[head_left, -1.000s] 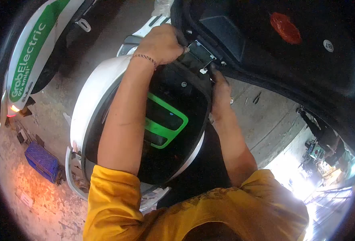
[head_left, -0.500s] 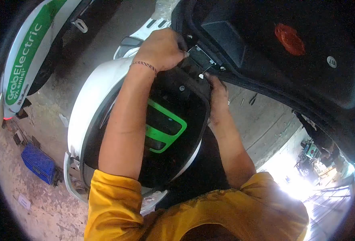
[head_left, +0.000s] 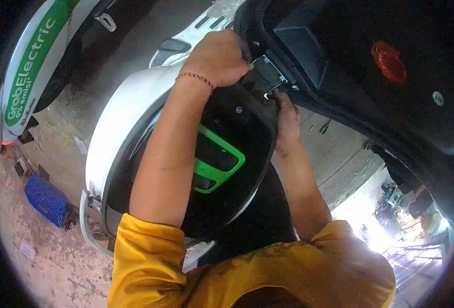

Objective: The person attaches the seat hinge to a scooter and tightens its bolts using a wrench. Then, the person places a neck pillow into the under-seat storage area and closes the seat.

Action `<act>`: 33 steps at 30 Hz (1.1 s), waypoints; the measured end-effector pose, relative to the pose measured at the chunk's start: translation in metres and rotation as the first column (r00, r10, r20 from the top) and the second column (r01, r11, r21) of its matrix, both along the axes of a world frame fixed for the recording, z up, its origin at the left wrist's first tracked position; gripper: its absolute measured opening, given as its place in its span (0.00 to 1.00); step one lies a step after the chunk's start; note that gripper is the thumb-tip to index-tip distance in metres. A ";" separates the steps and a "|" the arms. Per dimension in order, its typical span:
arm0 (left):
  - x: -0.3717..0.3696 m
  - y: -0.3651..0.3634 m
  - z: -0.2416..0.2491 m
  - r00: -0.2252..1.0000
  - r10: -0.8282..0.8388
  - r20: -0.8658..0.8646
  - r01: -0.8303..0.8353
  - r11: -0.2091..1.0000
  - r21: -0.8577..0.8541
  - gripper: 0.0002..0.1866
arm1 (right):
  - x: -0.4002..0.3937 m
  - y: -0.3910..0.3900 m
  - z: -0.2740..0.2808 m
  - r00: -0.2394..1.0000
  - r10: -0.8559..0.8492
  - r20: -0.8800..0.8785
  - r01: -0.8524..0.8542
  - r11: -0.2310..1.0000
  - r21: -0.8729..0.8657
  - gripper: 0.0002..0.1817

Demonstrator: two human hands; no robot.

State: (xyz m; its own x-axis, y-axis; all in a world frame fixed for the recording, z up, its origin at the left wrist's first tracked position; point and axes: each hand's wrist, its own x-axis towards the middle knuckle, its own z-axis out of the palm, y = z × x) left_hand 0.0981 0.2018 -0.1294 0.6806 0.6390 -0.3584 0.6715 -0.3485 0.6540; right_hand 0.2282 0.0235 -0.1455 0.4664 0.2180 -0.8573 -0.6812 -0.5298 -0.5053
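A scooter with a white body panel (head_left: 116, 115) stands before me, its seat (head_left: 350, 61) tipped up with the dark underside showing. My left hand (head_left: 216, 57) is closed at the front of the black storage compartment (head_left: 227, 200), beside the metal hinge plate (head_left: 269, 72); whatever its fingertips hold is hidden. On the other side of the hinge, my right hand (head_left: 288, 123) has its fingers bent close to a small white piece (head_left: 266, 96) at the end of a thin rod or wire. Its fingertips are partly hidden. Green trim (head_left: 237, 161) shows within the compartment.
Another scooter's white and green panel (head_left: 32, 66) stands at the left. A blue case (head_left: 46, 199) lies on the worn concrete floor. Dark pliers (head_left: 325, 127) rest on the floor at right. A reddish patch (head_left: 389, 61) marks the seat underside.
The view has shifted slightly, so the scooter and both hands appear a little farther right. Both hands stay at the hinge, with only slight finger movement.
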 end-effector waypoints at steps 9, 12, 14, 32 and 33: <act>0.002 -0.002 -0.007 1.000 0.011 0.012 -0.011 1.000 0.007 0.18 | 0.015 -0.042 -0.057 0.908 0.339 0.247 -0.374 0.921 0.111 0.15; 0.000 -0.001 -0.008 0.999 0.031 0.010 -0.031 0.999 -0.009 0.18 | 0.003 -0.006 -0.003 0.894 0.375 0.245 -0.378 0.925 -0.036 0.17; 0.001 -0.003 -0.008 1.000 0.019 0.010 -0.019 1.000 -0.006 0.18 | 0.006 -0.020 -0.021 0.975 0.199 0.100 -0.208 0.974 0.085 0.17; 0.000 -0.002 -0.009 1.000 0.008 -0.011 -0.008 1.000 0.002 0.19 | 0.002 -0.008 -0.014 0.973 0.169 0.155 -0.164 0.985 -0.044 0.21; 0.000 -0.003 -0.006 1.000 0.000 -0.015 0.000 1.000 0.029 0.19 | 0.004 -0.013 -0.019 0.977 0.157 0.148 -0.147 0.986 -0.072 0.21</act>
